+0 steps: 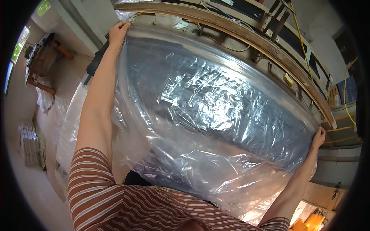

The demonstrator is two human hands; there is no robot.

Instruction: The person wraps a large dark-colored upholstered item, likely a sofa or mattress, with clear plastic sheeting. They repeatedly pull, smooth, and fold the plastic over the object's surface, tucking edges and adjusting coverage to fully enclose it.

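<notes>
A wide sheet of clear plastic film (216, 115) stretches between my two hands, its far edge pulled nearly straight. My left hand (118, 32) pinches the far left corner, close to the end of a long wooden bar. At the far right corner, my right hand (318, 138) grips the same edge with its fingers closed. Loose folds of the film hang back toward my body, with bright glare across the middle. The wooden bar (231, 32) runs along a machine just beyond the held edge, apart from the film in the middle.
Beyond the bar stands the machine frame (275, 23), with yellow and blue cables around it. A wooden table (42, 77) stands at the left, and a stack of bundled plastic (30, 144) lies on the floor below it. Something orange (310, 222) shows at the lower right.
</notes>
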